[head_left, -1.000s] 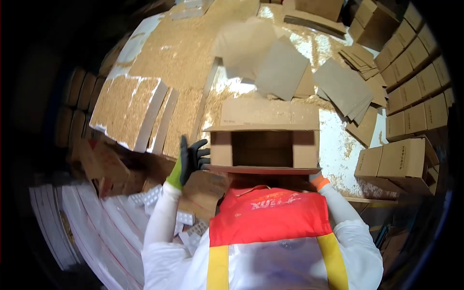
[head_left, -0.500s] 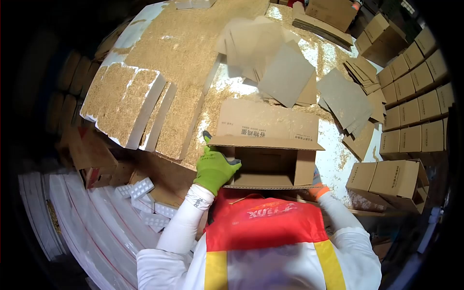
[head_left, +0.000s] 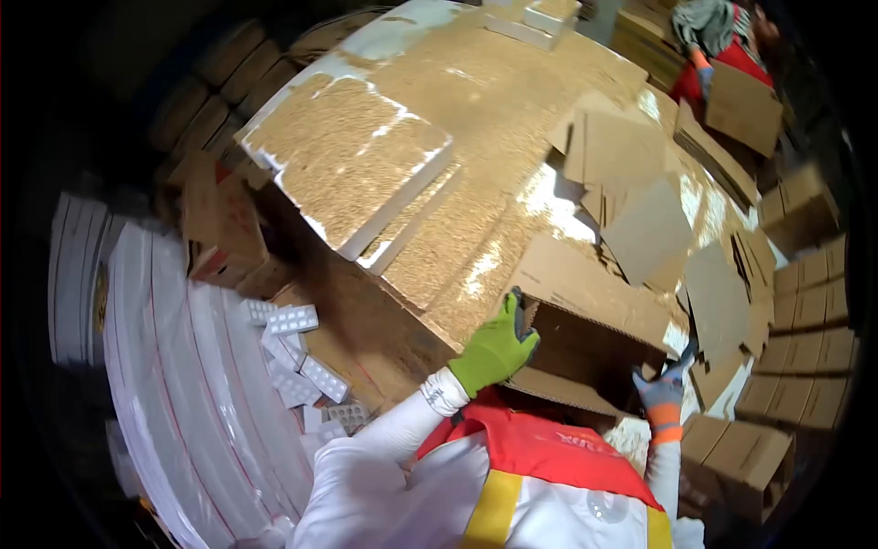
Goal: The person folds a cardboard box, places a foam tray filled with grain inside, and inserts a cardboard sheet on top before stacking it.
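An open cardboard box (head_left: pixel 585 291) stands at the near edge of the table, its dark inside facing up towards me and its long flaps spread out front and back. My left hand (head_left: pixel 497 351), in a green glove with dark fingertips, grips the box's left end, with the thumb at the opening. At the right end, my right hand (head_left: pixel 660 392) wears a grey and orange glove and straddles the end wall, thumb and fingers on either side. Part of the right hand's hold is hard to make out.
Flat grey cardboard sheets (head_left: pixel 647 231) lie beyond the box. Bran-like material (head_left: pixel 366 151) covers filled trays on the left. White egg trays (head_left: pixel 293 320) lie lower left beside wrapped stacks (head_left: pixel 174 366). Cartons (head_left: pixel 796 357) line the right. A co-worker's gloved hand (head_left: pixel 702 69) is at a carton, far right.
My view has swung left, so the box and table appear shifted right and turned. My right hand, mostly hidden behind the box before, now shows at its right end. A co-worker has come into view.
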A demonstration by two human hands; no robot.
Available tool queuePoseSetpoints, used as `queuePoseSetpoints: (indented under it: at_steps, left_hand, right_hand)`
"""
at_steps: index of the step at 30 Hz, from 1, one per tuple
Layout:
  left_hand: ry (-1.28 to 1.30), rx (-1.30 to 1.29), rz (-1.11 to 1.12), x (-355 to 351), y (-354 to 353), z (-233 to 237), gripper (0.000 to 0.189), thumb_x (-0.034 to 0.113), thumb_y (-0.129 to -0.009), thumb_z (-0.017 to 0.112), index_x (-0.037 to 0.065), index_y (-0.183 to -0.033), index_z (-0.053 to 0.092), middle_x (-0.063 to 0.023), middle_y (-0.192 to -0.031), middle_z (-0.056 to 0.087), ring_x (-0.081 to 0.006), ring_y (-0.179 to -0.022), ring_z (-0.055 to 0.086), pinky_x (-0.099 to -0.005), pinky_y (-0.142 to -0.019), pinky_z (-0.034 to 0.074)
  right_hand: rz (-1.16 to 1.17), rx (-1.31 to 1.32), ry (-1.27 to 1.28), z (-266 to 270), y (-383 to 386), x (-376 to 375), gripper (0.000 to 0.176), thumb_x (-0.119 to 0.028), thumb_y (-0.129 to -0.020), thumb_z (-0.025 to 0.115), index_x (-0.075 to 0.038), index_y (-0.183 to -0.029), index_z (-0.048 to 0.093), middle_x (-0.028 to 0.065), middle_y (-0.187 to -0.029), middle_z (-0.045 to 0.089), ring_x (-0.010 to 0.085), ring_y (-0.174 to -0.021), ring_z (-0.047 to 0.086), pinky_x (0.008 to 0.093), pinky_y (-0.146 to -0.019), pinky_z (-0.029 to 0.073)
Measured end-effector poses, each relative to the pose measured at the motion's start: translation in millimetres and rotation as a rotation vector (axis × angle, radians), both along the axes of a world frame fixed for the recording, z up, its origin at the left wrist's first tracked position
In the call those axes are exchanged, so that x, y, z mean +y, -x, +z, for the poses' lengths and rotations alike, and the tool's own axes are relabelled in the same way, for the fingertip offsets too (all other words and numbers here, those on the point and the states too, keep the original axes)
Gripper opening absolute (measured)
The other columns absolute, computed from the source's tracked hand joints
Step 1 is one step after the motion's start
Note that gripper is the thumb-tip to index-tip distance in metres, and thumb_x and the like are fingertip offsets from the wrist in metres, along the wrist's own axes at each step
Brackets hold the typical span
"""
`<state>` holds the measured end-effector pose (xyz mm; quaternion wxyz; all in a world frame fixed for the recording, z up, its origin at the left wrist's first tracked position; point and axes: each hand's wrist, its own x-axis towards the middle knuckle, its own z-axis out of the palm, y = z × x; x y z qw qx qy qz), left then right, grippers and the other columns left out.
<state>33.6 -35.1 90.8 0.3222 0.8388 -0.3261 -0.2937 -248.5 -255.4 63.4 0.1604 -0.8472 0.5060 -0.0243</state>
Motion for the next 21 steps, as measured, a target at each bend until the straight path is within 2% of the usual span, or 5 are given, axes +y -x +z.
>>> queuePoseSetpoints:
  at_steps: [8, 10, 13, 15, 21]
  left_hand:
    - [0.013, 0.064, -0.003, -3, -9, 12, 0.078, 0.036, -0.089, 0.058, -0.008, -0.146, 0.028, -0.0308, -0.136, 0.048, -0.0416, -0.109, 0.061, -0.0473, -0.088, 0.051]
    - [0.037, 0.007, 0.026, -8, -5, -1, 0.079, 0.037, -0.089, 0.058, -0.01, -0.146, 0.028, -0.0328, -0.135, 0.047, -0.0407, -0.108, 0.062, -0.0463, -0.088, 0.052]
    - [0.032, 0.06, -0.004, -12, -10, -1, 0.082, 0.039, -0.089, 0.058, -0.012, -0.145, 0.028, -0.0342, -0.141, 0.042, -0.0397, -0.115, 0.06, -0.0439, -0.09, 0.053]
    - [-0.01, 0.043, -0.014, -14, -11, -1, 0.082, 0.041, -0.089, 0.057, -0.013, -0.144, 0.028, -0.034, -0.142, 0.041, -0.0393, -0.112, 0.062, -0.0437, -0.087, 0.054]
    - [0.114, 0.064, 0.001, -12, -22, -15, 0.081, 0.036, -0.085, 0.063, -0.012, -0.142, 0.032, -0.0289, -0.126, 0.054, -0.0404, -0.101, 0.064, -0.0461, -0.083, 0.054]
  right_hand:
    - [0.179, 0.334, -0.97, 131, -14, -94, 0.059, -0.035, -0.087, 0.073, -0.003, -0.133, 0.055, 0.012, -0.12, 0.066, 0.0172, -0.104, 0.065, 0.0317, -0.08, 0.055]
    - [0.514, 0.745, 0.071, 154, -63, -118, 0.095, -0.049, -0.065, 0.086, 0.003, -0.135, 0.048, 0.0246, -0.119, 0.061, 0.0404, -0.105, 0.062, 0.0451, -0.093, 0.051]
    - [1.006, -0.041, 0.488, 178, -261, -58, 0.099, -0.035, -0.063, 0.085, 0.002, -0.142, 0.039, 0.0239, -0.141, 0.047, 0.0387, -0.13, 0.047, 0.0435, -0.108, 0.04]
    - [0.812, -0.328, -0.47, 155, -381, -10, 0.099, -0.049, -0.079, 0.077, -0.003, -0.152, 0.029, 0.0199, -0.151, 0.04, 0.033, -0.141, 0.037, 0.0384, -0.116, 0.03]
    - [0.773, -0.301, -0.675, 10, -589, 10, 0.085, -0.07, -0.083, 0.06, -0.003, -0.135, 0.055, 0.0187, -0.135, 0.057, 0.0298, -0.125, 0.051, 0.0357, -0.106, 0.037]
